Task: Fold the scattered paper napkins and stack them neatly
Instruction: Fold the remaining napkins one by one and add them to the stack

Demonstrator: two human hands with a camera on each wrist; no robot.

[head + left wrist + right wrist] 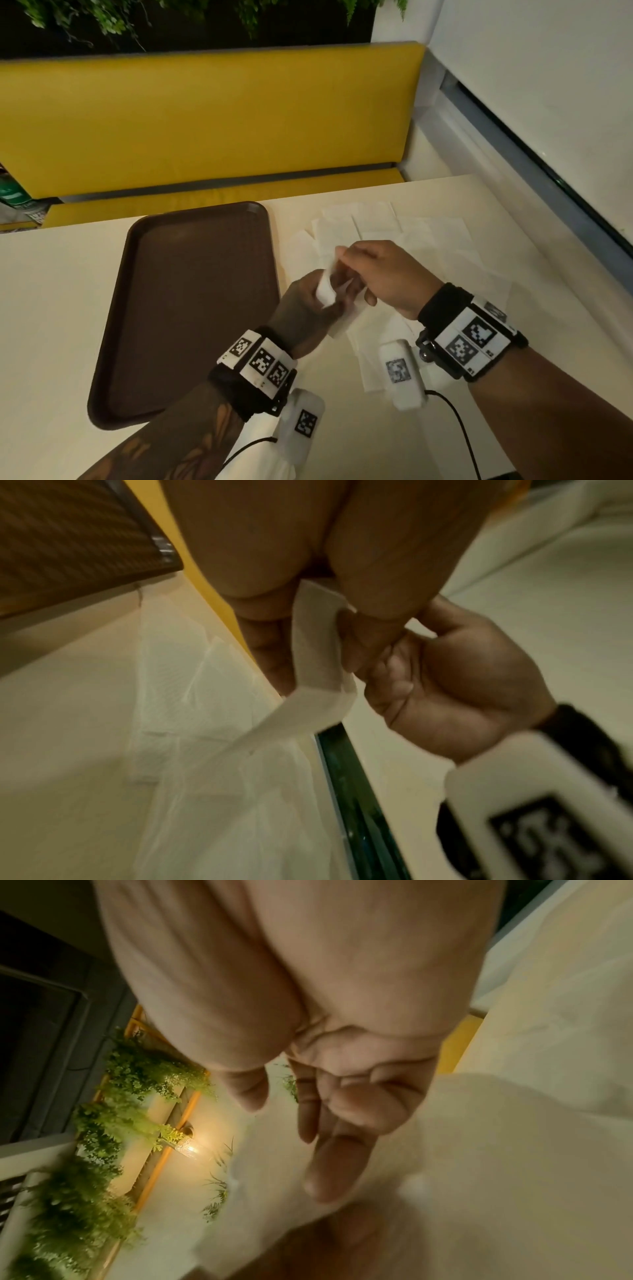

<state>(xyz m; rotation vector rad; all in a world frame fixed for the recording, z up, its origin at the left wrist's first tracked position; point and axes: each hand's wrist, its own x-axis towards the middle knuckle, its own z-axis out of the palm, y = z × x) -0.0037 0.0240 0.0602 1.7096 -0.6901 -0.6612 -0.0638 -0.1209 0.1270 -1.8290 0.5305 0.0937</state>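
Head view shows both hands meeting above the table (68,308), near the middle. Left hand (305,301) has its fingers curled round a white napkin (325,291), lifted clear of the table; in the left wrist view the napkin (318,653) hangs bent between thumb and fingers. Right hand (383,274) pinches the same napkin's upper edge with thumb and forefinger, its other fingers loosely curled. Under and beyond the hands, right of centre, more napkins (376,219) lie scattered and overlapping on the table. Left of them sits a brown tray (191,308); nothing lies in the tray. Farther off stands a yellow bench (205,120), with green plants (102,17) above it.
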